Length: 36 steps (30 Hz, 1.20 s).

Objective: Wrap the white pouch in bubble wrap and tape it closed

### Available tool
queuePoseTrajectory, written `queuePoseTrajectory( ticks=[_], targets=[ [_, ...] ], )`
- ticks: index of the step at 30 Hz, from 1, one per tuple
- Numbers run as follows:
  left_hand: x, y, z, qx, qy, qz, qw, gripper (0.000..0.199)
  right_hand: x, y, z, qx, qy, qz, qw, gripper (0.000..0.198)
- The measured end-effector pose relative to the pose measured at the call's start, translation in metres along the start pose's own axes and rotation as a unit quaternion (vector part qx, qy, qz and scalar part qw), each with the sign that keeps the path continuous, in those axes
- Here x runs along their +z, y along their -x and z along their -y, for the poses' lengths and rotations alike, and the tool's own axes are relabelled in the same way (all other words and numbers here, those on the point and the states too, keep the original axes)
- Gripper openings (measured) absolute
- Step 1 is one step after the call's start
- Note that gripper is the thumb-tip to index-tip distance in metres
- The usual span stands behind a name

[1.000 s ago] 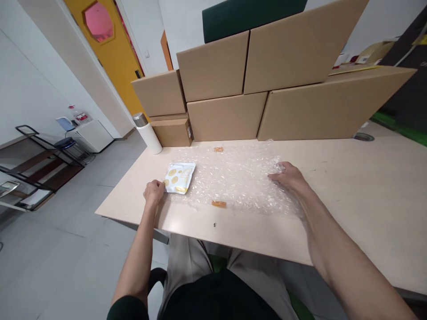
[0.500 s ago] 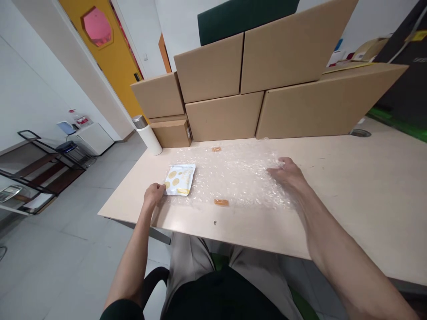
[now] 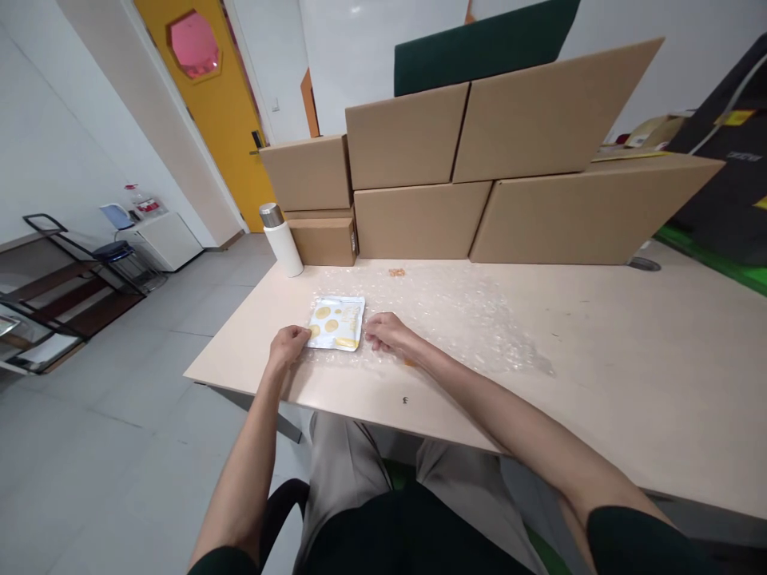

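The left hand [image 3: 288,344] pinches the near-left corner of the snack pouch [image 3: 336,323]; the right hand [image 3: 385,332], fingers curled loosely, rests on the bubble wrap [image 3: 461,315] just beside the pouch, at its 4 o'clock. The pouch lies flat on the wrap's left end, on the desk [image 3: 629,351]. Judged from this, wrapping is about to start — the next move calls for lifting the wrap's edge over the pouch. A white bottle [image 3: 280,239] stands at 11 o'clock, cardboard boxes [image 3: 419,176] beyond.

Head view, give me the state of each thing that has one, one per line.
Snack pouch: flat on the bubble wrap.
Bubble wrap: spread out on the table.
Bottle: upright, capped.
Boxes: stacked, closed.
Left hand: touching the pouch's edge.
Right hand: beside the pouch.
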<state>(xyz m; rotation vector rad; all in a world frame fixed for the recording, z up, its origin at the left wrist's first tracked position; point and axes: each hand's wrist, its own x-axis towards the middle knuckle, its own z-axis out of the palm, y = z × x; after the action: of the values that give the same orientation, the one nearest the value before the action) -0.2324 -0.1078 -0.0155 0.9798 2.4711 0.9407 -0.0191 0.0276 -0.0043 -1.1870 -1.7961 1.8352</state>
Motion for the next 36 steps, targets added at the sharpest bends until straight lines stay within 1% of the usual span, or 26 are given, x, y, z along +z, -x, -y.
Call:
queuePoseTrajectory(
  ticks=[2,5,9,13,15,17,19,21,23,24,26,28,30,32,33,36],
  targets=[
    [0.001,0.0,0.004,0.005,0.025,0.003,1.0,0.03,0.012,-0.012,0.005,0.012,0.004,-0.004,1.0,0.02],
    [0.001,0.0,0.008,0.011,0.06,0.003,0.998,0.03,0.019,-0.02,0.01,0.006,0.013,-0.018,1.0,0.016],
    [0.003,0.004,0.008,0.016,0.098,-0.016,0.995,0.027,0.024,-0.018,0.01,-0.008,0.038,-0.035,0.999,0.008],
    [0.006,0.009,-0.002,0.026,0.13,-0.05,0.99,0.022,0.028,-0.014,0.005,-0.032,0.075,-0.042,0.996,0.01],
    [0.006,0.012,-0.012,0.037,0.142,-0.063,0.987,0.022,0.029,-0.014,0.003,-0.043,0.091,-0.046,0.994,0.011],
    [0.004,0.016,-0.027,0.05,0.148,-0.071,0.985,0.021,0.029,-0.013,0.001,-0.06,0.114,-0.04,0.991,0.008],
    [0.004,0.023,-0.048,0.073,0.135,-0.08,0.985,0.018,0.028,-0.011,0.0,-0.086,0.141,-0.031,0.986,0.007],
    [0.007,0.033,-0.077,0.121,0.078,-0.101,0.984,0.015,0.025,-0.007,-0.001,-0.117,0.143,-0.025,0.983,0.009],
    [0.017,0.047,-0.109,0.185,-0.021,-0.121,0.975,0.014,0.018,-0.001,-0.003,-0.124,0.087,-0.017,0.988,0.011],
    [0.025,0.055,-0.125,0.206,-0.072,-0.112,0.969,0.016,0.013,0.003,-0.004,-0.112,0.04,-0.011,0.993,0.011],
    [0.044,0.069,-0.153,0.222,-0.157,-0.074,0.959,0.021,-0.002,0.011,-0.008,-0.073,-0.054,-0.009,0.996,0.013],
    [0.067,0.08,-0.173,0.234,-0.222,-0.027,0.946,0.025,-0.022,0.02,-0.013,-0.049,-0.121,-0.034,0.991,0.013],
    [0.089,0.086,-0.181,0.251,-0.259,0.013,0.933,0.027,-0.045,0.029,-0.017,-0.054,-0.157,-0.073,0.983,0.01],
    [0.107,0.089,-0.18,0.273,-0.278,0.044,0.92,0.028,-0.066,0.037,-0.021,-0.066,-0.183,-0.118,0.974,0.005],
    [0.115,0.09,-0.177,0.284,-0.288,0.057,0.913,0.028,-0.075,0.039,-0.023,-0.069,-0.192,-0.14,0.969,0.006],
    [0.132,0.092,-0.167,0.321,-0.315,0.077,0.89,0.031,-0.088,0.04,-0.026,-0.076,-0.185,-0.173,0.965,0.013]
  ],
)
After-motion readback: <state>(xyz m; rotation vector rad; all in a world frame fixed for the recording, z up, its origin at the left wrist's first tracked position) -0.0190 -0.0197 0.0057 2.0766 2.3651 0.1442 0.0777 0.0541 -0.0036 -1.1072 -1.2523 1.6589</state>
